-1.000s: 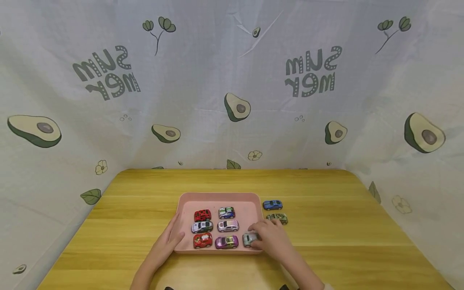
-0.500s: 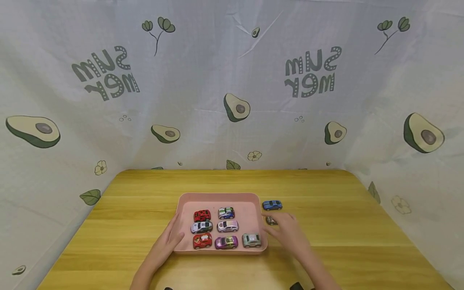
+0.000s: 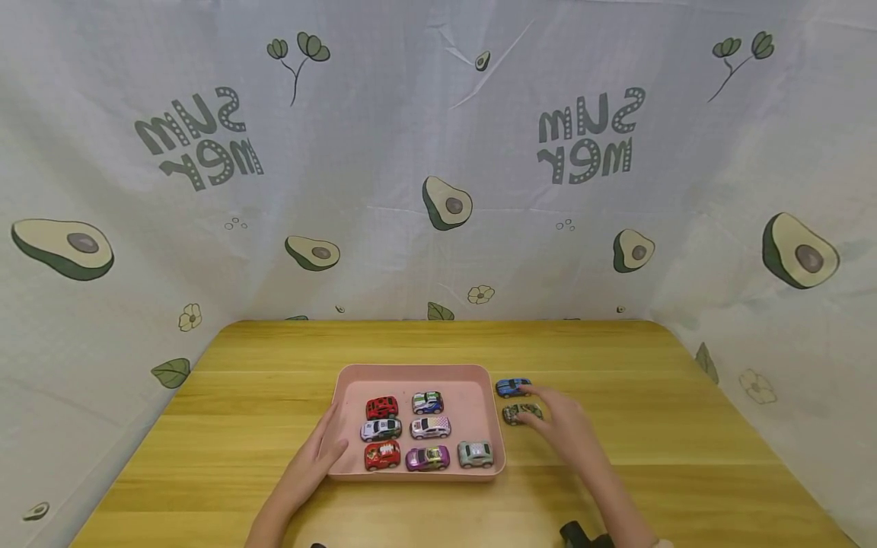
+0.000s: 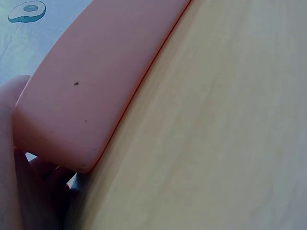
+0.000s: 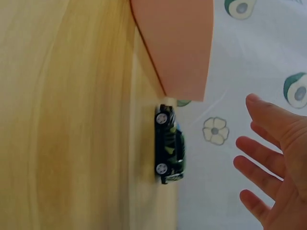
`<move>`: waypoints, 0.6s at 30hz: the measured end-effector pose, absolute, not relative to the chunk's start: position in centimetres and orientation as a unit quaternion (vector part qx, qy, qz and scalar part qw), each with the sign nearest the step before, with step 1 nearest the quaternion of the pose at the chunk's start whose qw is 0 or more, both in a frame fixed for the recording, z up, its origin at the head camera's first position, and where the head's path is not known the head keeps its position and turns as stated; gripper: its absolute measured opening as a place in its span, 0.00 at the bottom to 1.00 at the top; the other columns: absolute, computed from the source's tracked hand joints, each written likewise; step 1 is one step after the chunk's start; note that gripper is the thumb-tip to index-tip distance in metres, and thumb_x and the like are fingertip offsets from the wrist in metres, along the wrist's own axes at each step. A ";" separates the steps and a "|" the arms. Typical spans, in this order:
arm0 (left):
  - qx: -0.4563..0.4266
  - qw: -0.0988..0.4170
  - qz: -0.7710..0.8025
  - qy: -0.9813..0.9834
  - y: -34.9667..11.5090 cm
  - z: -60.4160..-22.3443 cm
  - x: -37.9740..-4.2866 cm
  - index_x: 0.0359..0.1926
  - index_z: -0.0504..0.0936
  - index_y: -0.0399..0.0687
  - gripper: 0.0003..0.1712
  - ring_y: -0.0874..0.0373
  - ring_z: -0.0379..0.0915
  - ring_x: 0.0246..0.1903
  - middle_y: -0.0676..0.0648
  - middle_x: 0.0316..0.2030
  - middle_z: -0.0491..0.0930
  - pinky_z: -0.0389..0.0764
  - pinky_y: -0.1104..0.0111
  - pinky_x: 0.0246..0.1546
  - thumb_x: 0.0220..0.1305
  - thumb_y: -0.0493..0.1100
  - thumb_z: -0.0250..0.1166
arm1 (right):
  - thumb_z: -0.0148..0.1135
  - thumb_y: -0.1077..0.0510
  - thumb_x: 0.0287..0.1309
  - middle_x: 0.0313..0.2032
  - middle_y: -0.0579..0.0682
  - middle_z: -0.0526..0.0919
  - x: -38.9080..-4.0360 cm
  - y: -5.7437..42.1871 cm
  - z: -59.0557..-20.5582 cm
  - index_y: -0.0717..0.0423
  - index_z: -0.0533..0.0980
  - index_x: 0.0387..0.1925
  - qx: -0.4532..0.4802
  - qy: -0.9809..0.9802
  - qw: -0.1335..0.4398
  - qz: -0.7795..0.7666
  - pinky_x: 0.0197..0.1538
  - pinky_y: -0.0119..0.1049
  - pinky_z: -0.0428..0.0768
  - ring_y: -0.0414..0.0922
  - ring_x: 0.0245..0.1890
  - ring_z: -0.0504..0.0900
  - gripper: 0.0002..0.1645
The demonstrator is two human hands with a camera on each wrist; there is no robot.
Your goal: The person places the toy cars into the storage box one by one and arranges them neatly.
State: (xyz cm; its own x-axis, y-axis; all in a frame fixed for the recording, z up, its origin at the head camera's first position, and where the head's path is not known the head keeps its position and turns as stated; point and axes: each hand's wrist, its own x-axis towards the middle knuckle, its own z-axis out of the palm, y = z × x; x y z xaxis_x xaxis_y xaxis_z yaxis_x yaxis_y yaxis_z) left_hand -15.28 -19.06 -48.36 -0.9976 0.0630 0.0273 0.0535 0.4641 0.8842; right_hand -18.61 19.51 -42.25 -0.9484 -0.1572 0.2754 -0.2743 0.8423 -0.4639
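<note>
At the left end of a pink tray (image 3: 418,478), my left hand (image 3: 307,460) holds the wall, thumb over the rim and fingers along the outside. The left wrist view shows the thumb (image 4: 17,91) at the rim and shaded fingers behind the tray's corner. My right hand (image 3: 565,422) reaches over the table to the right of the tray, fingers apart and holding nothing. By its thumb is a green camouflage toy car (image 3: 522,414), also seen side-on in the right wrist view (image 5: 169,143). A blue toy car (image 3: 512,387) sits just beyond, partly behind the fingertips.
Inside the tray are several toy cars, among them a purple car (image 3: 428,458), a grey-green car (image 3: 475,454) and a red car (image 3: 382,455). The wooden table (image 3: 658,426) meets an avocado-print curtain (image 3: 384,152) at its back and sides.
My right hand has let go of the grey-green toy car at the tray's front right and moved right and away, over to the camouflage car. The left hand has stayed on the tray.
</note>
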 end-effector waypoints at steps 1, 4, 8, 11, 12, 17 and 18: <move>0.034 0.005 0.517 0.855 -19.1 -48.4 -15.3 0.70 0.48 0.55 0.37 0.38 0.42 0.68 0.39 0.70 0.47 0.46 0.40 0.64 0.64 0.53 0.52 | 0.65 0.52 0.50 0.52 0.59 0.77 -18.7 19.6 -42.4 0.55 0.72 0.54 0.113 -0.954 0.113 0.255 0.54 0.59 0.70 0.59 0.53 0.74 0.28; 0.034 0.006 0.519 0.854 -19.1 -48.3 -15.3 0.70 0.48 0.55 0.37 0.38 0.42 0.68 0.39 0.70 0.47 0.46 0.40 0.64 0.64 0.53 0.52 | 0.64 0.53 0.50 0.52 0.59 0.77 -19.1 20.0 -42.7 0.56 0.72 0.55 0.113 -0.957 0.109 0.246 0.55 0.62 0.68 0.60 0.53 0.74 0.29; 0.033 0.007 0.520 0.854 -19.0 -48.2 -15.2 0.70 0.49 0.56 0.37 0.38 0.42 0.68 0.39 0.70 0.47 0.47 0.40 0.64 0.64 0.53 0.52 | 0.64 0.52 0.51 0.53 0.61 0.76 -19.4 20.3 -43.1 0.58 0.72 0.55 0.105 -0.960 0.089 0.242 0.56 0.63 0.66 0.61 0.54 0.72 0.29; 0.032 0.009 0.521 0.853 -19.0 -48.2 -15.2 0.70 0.49 0.56 0.37 0.39 0.41 0.68 0.40 0.70 0.47 0.47 0.40 0.64 0.64 0.54 0.52 | 0.63 0.51 0.52 0.54 0.61 0.75 -19.6 20.6 -43.5 0.57 0.71 0.55 0.092 -0.962 0.066 0.248 0.57 0.62 0.65 0.62 0.55 0.71 0.28; 0.032 0.009 0.522 0.853 -19.0 -48.2 -15.2 0.70 0.49 0.56 0.37 0.39 0.41 0.68 0.40 0.70 0.47 0.47 0.40 0.64 0.64 0.54 0.52 | 0.62 0.51 0.52 0.54 0.61 0.74 -19.7 20.7 -43.7 0.56 0.72 0.55 0.090 -0.962 0.061 0.250 0.58 0.62 0.65 0.62 0.55 0.71 0.28; 0.033 0.005 0.521 0.853 -19.0 -48.2 -15.1 0.70 0.49 0.57 0.37 0.39 0.42 0.68 0.40 0.70 0.47 0.47 0.40 0.64 0.64 0.53 0.53 | 0.63 0.53 0.51 0.54 0.61 0.75 -20.1 21.3 -44.8 0.57 0.72 0.54 0.095 -0.959 0.045 0.262 0.58 0.60 0.66 0.61 0.56 0.71 0.28; 0.033 0.005 0.521 0.853 -19.0 -48.2 -15.1 0.70 0.49 0.57 0.37 0.39 0.42 0.68 0.40 0.70 0.47 0.47 0.40 0.64 0.64 0.53 0.53 | 0.63 0.53 0.51 0.54 0.61 0.75 -20.2 21.4 -45.1 0.57 0.72 0.54 0.098 -0.959 0.044 0.262 0.58 0.59 0.66 0.61 0.55 0.71 0.28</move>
